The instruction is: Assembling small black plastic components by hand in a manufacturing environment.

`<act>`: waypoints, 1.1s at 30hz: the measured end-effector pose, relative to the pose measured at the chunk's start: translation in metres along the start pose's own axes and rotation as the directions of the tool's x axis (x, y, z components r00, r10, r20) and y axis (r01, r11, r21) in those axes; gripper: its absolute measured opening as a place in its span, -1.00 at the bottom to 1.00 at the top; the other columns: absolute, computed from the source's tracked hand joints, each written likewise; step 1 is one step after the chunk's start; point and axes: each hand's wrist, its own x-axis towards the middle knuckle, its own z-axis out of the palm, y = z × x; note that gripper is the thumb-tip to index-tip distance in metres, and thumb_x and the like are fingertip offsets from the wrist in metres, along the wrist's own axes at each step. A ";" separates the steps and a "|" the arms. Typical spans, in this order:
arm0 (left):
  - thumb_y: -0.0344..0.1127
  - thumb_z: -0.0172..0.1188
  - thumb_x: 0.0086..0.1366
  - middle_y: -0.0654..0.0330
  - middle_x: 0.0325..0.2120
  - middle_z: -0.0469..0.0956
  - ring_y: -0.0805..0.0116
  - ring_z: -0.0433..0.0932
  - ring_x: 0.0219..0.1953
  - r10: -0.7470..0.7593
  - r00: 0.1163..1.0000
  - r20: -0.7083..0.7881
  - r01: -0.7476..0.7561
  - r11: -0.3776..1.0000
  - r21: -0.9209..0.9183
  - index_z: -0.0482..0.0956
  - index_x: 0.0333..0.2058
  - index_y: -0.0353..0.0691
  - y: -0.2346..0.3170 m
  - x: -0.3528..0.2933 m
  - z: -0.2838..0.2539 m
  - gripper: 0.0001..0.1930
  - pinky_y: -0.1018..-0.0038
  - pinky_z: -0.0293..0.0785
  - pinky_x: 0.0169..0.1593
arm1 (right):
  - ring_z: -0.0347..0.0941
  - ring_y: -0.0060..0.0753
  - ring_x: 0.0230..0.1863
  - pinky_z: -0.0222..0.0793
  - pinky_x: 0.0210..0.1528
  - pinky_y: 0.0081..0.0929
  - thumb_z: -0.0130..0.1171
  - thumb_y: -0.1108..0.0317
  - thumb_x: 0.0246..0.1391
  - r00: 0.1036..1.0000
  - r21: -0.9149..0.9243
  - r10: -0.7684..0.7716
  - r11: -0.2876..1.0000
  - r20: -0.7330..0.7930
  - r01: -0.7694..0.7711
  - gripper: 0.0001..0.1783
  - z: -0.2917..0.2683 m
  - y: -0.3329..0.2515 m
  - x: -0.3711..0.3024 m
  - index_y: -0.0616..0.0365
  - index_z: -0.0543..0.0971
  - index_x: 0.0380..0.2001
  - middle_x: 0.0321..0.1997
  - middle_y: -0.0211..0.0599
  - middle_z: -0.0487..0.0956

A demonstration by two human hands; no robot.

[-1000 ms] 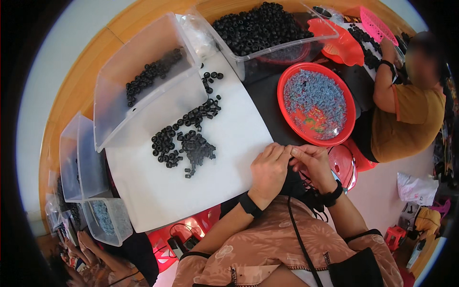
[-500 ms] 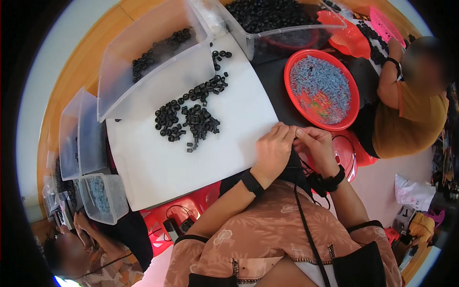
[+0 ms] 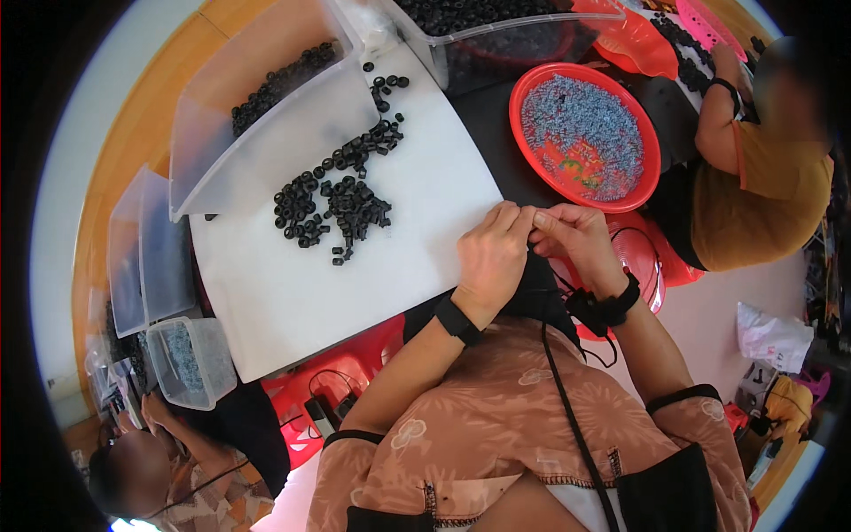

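Observation:
Close together at the right edge of the white tabletop, my left hand and my right hand meet at the fingertips. Both are closed in a pinch. A bit of something small and dark shows between them, too covered by the fingers to name. Left of my hands lie small black ring-shaped and cylindrical parts, heaped loosely on the tabletop. Just beyond my right hand is a round red basin holding many tiny blue-grey pieces.
A clear plastic bin with black parts lies tipped at the far left; another bin stands behind. Smaller bins are at the left. One co-worker sits at right, another at lower left. A black cord hangs over my front.
The view has shifted slightly, so the tabletop and basin sit a little differently in it. My hands remain together, still pinching at the fingertips.

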 end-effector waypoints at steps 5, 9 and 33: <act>-0.47 0.15 0.05 0.19 -0.37 0.55 0.24 0.59 -0.29 0.048 0.998 -0.029 -0.048 0.999 -0.007 0.56 -0.31 -0.19 -0.005 -0.003 0.002 -0.82 0.41 0.52 -0.34 | 0.53 -0.59 -0.49 0.48 -0.42 -0.69 0.19 0.33 0.13 0.998 0.033 -0.029 0.999 0.048 0.027 -0.77 -0.003 -0.003 0.002 0.28 0.59 -0.22 -0.42 -0.29 0.61; -0.54 0.22 0.02 0.15 -0.37 0.57 0.19 0.58 -0.30 0.093 0.985 -0.144 -0.110 0.987 -0.117 0.61 -0.31 -0.24 -0.003 0.001 -0.002 -0.80 0.40 0.52 -0.27 | 0.47 -0.64 -0.53 0.40 -0.48 -0.75 0.18 0.32 0.14 0.982 0.043 -0.065 0.997 0.178 0.059 -0.72 -0.007 -0.004 0.002 0.30 0.58 -0.15 -0.43 -0.31 0.59; -0.32 0.08 0.35 0.26 -0.35 0.60 0.53 0.53 -0.33 -0.498 0.746 0.443 0.534 0.049 -0.844 0.54 -0.10 -0.31 0.025 -0.002 -0.067 -0.76 0.62 0.44 -0.22 | 0.38 -0.49 -0.64 0.21 -0.54 -0.55 0.33 0.33 -0.16 0.306 -0.593 -0.878 0.031 0.369 0.805 -0.58 0.029 -0.030 -0.023 0.03 0.57 -0.12 -0.60 -0.53 0.49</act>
